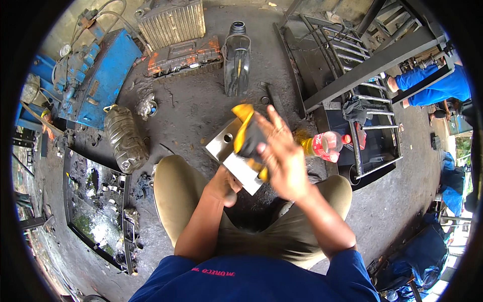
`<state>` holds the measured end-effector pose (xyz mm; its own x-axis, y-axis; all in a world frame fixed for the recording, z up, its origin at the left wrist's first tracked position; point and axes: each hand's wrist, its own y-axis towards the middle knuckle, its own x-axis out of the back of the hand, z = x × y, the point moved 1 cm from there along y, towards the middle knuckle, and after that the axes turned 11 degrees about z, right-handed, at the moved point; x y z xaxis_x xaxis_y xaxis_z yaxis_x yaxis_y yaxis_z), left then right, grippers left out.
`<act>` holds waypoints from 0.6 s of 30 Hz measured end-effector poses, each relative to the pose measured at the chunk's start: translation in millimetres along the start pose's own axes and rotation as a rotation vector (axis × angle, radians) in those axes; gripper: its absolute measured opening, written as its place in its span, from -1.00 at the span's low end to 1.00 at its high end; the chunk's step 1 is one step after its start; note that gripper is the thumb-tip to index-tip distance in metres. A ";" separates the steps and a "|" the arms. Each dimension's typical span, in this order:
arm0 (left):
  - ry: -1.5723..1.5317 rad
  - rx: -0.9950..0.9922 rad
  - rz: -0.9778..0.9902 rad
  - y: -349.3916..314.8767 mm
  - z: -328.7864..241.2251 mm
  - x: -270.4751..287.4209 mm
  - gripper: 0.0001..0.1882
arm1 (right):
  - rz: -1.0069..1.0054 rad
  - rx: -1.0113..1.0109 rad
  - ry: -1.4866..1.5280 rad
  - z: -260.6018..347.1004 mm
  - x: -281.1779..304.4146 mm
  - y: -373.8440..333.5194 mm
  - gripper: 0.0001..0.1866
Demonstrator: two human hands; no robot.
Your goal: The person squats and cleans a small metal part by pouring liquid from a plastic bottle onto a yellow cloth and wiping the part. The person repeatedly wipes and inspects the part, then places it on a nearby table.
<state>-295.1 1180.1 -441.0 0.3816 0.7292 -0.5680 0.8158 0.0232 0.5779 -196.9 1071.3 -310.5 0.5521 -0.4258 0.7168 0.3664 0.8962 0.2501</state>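
Observation:
Between my knees, my left hand (223,187) grips the near end of a shiny rectangular metal block (241,171) from below. The block is tilted, and a round hole shows near its far end. Over its right side, my right hand (286,163) holds a black and yellow cloth (250,138) against the metal, thumb and fingers partly stretched across it. Motion blurs this hand slightly, and the cloth hides part of the block. Just right of my right hand is a clear plastic bottle (327,146) with a red label and cap, with yellow liquid inside.
Ahead stands a cut-open dark plastic jug (236,65). Orange toolbox (183,58), blue hydraulic machine (100,80) and large plastic bottle (125,138) lie leftward. An oily tray (95,206) sits lower left. Metal frames (362,95) stand right; beyond them is another person's blue-clothed leg (427,85).

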 end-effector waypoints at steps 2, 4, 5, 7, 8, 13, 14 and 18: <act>0.021 -0.177 0.033 5.1 -1.0 -2.2 0.53 | -0.019 0.253 -0.117 15.8 -12.3 -15.0 -0.48; -0.251 -0.231 0.093 6.8 -3.5 -3.7 0.55 | -0.062 0.147 -0.037 16.6 -20.2 -29.2 -0.46; -0.365 -0.253 0.106 7.8 -2.0 -6.1 0.57 | -0.109 0.071 0.012 13.2 -22.0 -35.2 -0.45; -0.187 0.019 -0.125 3.0 -6.0 -6.9 0.67 | -0.285 -0.157 0.045 6.2 -25.6 -45.1 -0.57; -0.201 0.025 -0.242 -1.6 -9.7 -8.7 0.62 | -0.353 -0.223 0.006 1.7 -26.0 -47.5 -0.66; -0.137 0.132 -0.442 5.8 -16.8 -19.9 0.48 | -0.262 -0.226 -0.155 13.5 -33.9 -52.1 -0.66; -0.163 0.118 -0.445 11.1 -18.1 -21.3 0.47 | -0.255 -0.207 -0.204 20.2 -34.7 -53.9 -0.64; -0.212 0.074 -0.359 29.4 -21.0 -22.5 0.46 | -0.115 0.120 -0.250 41.5 -40.1 -54.1 -0.61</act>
<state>-288.8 1178.7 -399.0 0.1420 0.5264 -0.8383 0.9394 0.1954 0.2819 -269.9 1045.1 -325.7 0.3050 -0.4944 0.8140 0.3167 0.8587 0.4029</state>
